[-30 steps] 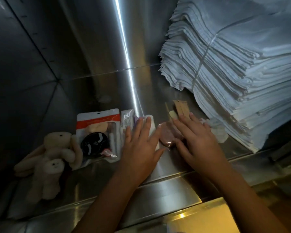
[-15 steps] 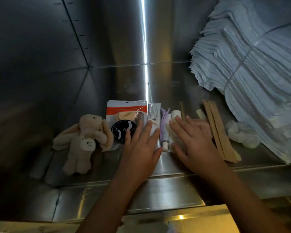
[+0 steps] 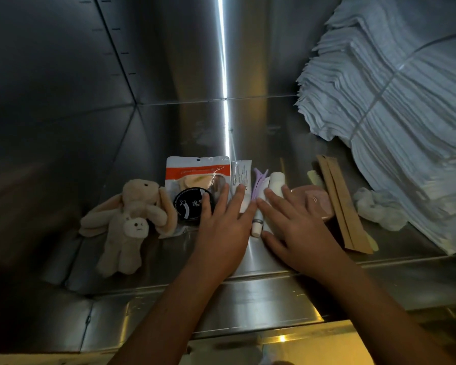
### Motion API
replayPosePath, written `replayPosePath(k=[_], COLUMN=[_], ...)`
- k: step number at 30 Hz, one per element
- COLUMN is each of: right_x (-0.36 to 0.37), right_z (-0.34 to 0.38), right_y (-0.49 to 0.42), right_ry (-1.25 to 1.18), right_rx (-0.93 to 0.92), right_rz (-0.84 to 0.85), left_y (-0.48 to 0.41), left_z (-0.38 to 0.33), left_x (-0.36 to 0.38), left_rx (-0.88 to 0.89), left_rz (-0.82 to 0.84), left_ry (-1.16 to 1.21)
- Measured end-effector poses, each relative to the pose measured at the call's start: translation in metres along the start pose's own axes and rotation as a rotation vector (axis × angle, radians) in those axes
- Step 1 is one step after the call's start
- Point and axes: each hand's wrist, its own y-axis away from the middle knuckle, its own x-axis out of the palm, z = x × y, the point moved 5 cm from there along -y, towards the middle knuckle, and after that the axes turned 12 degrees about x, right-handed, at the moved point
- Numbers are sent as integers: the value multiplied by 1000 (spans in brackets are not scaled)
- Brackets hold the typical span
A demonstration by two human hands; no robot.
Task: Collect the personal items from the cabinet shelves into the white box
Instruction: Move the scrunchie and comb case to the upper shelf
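A brushed stainless-steel cabinet shelf [image 3: 269, 133] fills the view, closed in by a steel back wall [image 3: 169, 48] and a left side wall [image 3: 42, 75], with a bright streak of reflected light running down the middle. On the right, a tall strapped stack of white folded cloths [image 3: 406, 114] takes up that side of the shelf and overhangs a crumpled white fabric piece [image 3: 379, 209]. The personal items lie in a row near the front lip: a beige plush rabbit [image 3: 127, 222] at the left, a clear pouch with an orange band and a black round disc [image 3: 195, 185], a white tube [image 3: 241, 175], a lilac hair clip [image 3: 258, 183], a small white bottle [image 3: 275, 183], a flat pink block [image 3: 315, 204] and two brown paper sleeves [image 3: 340, 204]. Bare shelf lies open behind the row and to the rabbit's left. The left hand [image 3: 221, 233] lies flat, its grip wide, fingers straight over the pouch and the white tube. The right hand [image 3: 298, 233] is likewise spread wide and flat, fingertips by the bottle, holding nothing. Compared with half a second ago both hands sit in much the same place, and more of the pink block shows beside the right hand.
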Motion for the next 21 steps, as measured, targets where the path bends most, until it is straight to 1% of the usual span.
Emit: replayPosePath(k=[12, 16, 21], right_x=[0, -1, 0], right_z=[-1, -2, -2], right_y=[8, 12, 19], right_ry=[-43, -46, -50], right_rx=[-24, -22, -30], right_rz=[-17, -33, -23], left_y=[0, 3, 8], left_z=[-12, -14, -20], left_x=[-4, -5, -7], left_rx=[7, 14, 25], left_rz=[53, 64, 39], left_ry=[-59, -38, 15])
